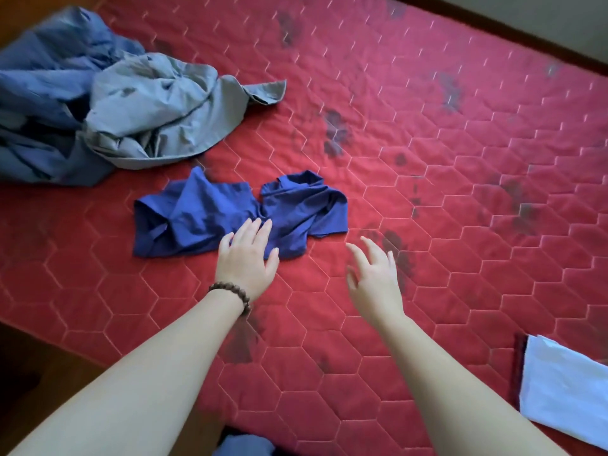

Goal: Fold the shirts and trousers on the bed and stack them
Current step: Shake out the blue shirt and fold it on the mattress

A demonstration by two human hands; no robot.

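A crumpled dark blue shirt (210,215) lies on the red quilted bed (427,159), a little left of the middle. My left hand (247,255), with a bead bracelet at the wrist, rests flat on the shirt's near edge, fingers straight. My right hand (373,278) hovers above the bedcover just right of the shirt, fingers spread and holding nothing. A heap of grey garment (164,106) and lighter blue garments (42,93) sits at the far left.
A folded white cloth (566,390) lies at the bed's near right edge, over something dark red. The bed's left edge drops to a wooden floor (19,373). Dark flower prints dot the bedcover.
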